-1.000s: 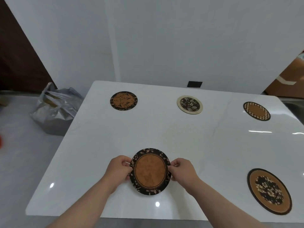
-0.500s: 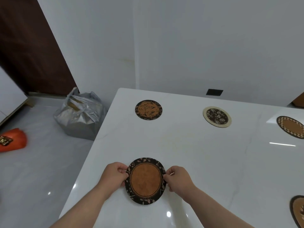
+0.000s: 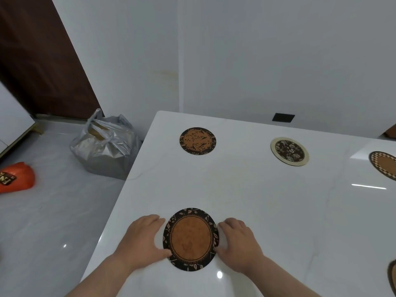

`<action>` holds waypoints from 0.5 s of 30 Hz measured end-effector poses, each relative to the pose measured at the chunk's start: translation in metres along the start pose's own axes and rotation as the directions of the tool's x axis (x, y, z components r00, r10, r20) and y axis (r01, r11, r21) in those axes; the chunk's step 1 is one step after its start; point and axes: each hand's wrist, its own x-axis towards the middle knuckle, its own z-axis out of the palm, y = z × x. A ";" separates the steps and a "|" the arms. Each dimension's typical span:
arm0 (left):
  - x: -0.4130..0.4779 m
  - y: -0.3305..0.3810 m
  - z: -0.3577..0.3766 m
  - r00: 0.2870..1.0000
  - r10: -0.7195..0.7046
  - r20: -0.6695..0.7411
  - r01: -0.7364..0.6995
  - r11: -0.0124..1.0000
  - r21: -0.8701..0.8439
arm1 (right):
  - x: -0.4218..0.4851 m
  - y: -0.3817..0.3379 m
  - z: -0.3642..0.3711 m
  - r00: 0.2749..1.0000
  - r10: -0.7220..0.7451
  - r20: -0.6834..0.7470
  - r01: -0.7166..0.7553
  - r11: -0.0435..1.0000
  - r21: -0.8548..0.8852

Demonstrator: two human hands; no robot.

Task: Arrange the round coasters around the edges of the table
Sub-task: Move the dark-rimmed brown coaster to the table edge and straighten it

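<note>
A round coaster with a brown middle and a black leaf-patterned rim [image 3: 191, 239] lies flat on the white table [image 3: 257, 200], near its front left corner. My left hand [image 3: 141, 241] holds its left rim, thumb on the edge and fingers spread on the table. My right hand [image 3: 240, 243] holds the right rim the same way. Along the far edge lie a brown floral coaster [image 3: 197, 141], a cream-rimmed dark floral coaster [image 3: 289, 151] and a checker-rimmed coaster [image 3: 384, 165], cut by the frame's right side.
The edge of another coaster [image 3: 392, 279] shows at the lower right. On the floor left of the table stand a grey plastic bag [image 3: 105, 146] and an orange packet [image 3: 16, 176]. A white wall with a dark socket [image 3: 283, 117] runs behind the table; a dark door stands at the far left.
The coaster in both hands has shifted left toward the table's left edge and now rests flat, with my fingers spreading out beside it. My view has turned left.
</note>
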 end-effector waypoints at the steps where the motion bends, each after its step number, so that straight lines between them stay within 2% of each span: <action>1: -0.002 -0.004 0.002 0.999 0.025 0.046 -0.027 0.998 0.056 | -0.003 0.002 0.001 0.999 -0.040 0.009 0.040 0.999 -0.020; 5: -0.004 -0.003 0.004 0.993 0.039 0.112 -0.054 0.990 0.133 | -0.005 0.005 0.001 0.987 -0.040 0.158 0.052 0.996 -0.076; 15: -0.002 0.000 0.006 0.996 0.048 0.077 -0.055 0.994 0.093 | -0.004 0.008 0.002 0.991 -0.038 0.127 0.048 0.996 -0.074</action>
